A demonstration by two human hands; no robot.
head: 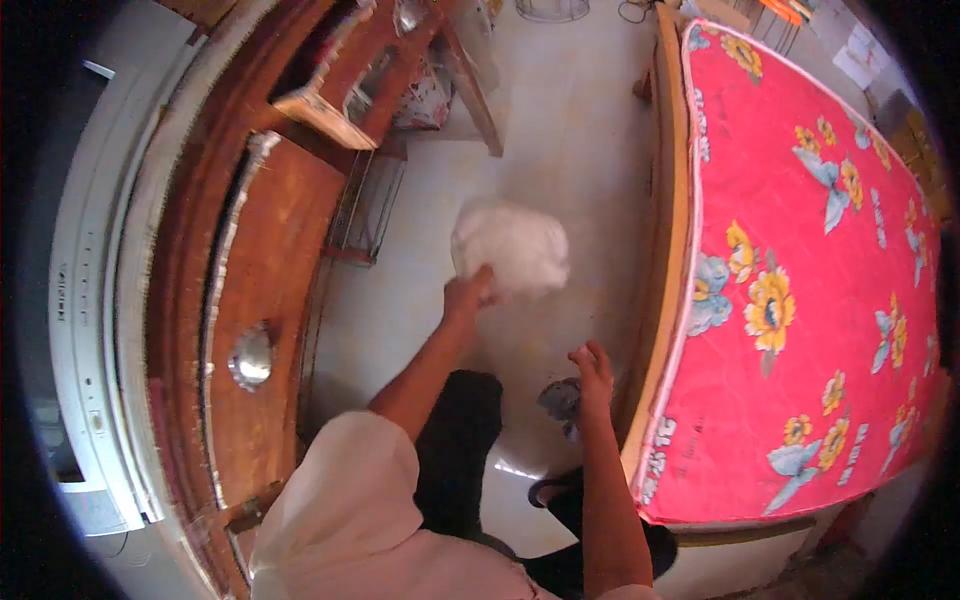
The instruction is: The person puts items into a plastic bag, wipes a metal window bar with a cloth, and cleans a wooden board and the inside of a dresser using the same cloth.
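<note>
My left hand (470,294) is stretched forward and grips a bundled white cloth (514,246) by its near edge. The cloth is blurred and hangs above the pale tiled floor (574,112). Close to the bed's wooden side rail (660,300) is my right hand (595,367), its fingers bent. A crumpled grey patterned item (560,400) shows just beside that palm. Whether the hand holds it or it lies on the floor beneath, I cannot tell.
To the right is a bed with a red floral mattress (810,277). A wooden cabinet drawer front (281,300) with a metal pull (251,358) lines the left side, beside a television (82,315). Ahead stands a wooden leg (472,90), near a wire-frame item (553,9).
</note>
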